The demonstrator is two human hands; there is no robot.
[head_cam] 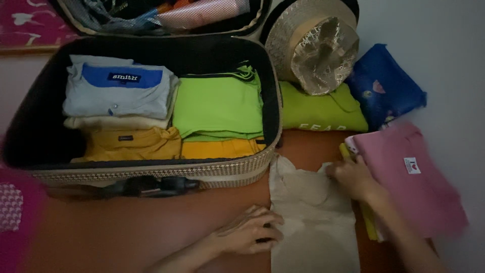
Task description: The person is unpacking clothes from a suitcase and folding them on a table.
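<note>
A beige folded garment (pixel 310 222) lies on the brown floor beside an open suitcase (pixel 151 174). My left hand (pixel 250 231) rests on the garment's left edge, fingers curled against the cloth. At the garment's upper right corner, my right hand (pixel 353 178) presses down, touching a stack of folded clothes topped by a pink one (pixel 414 177). Inside the suitcase are folded shirts: a grey and blue one (pixel 118 93), yellow ones (pixel 131 144) and bright green ones (pixel 220 103).
A straw hat (pixel 313 45) sits on a folded green shirt (pixel 323 114) to the right of the suitcase. A blue bag (pixel 384 86) leans by the white wall. The suitcase lid (pixel 166 15) at the top holds more items. A pink cloth (pixel 15 217) lies bottom left.
</note>
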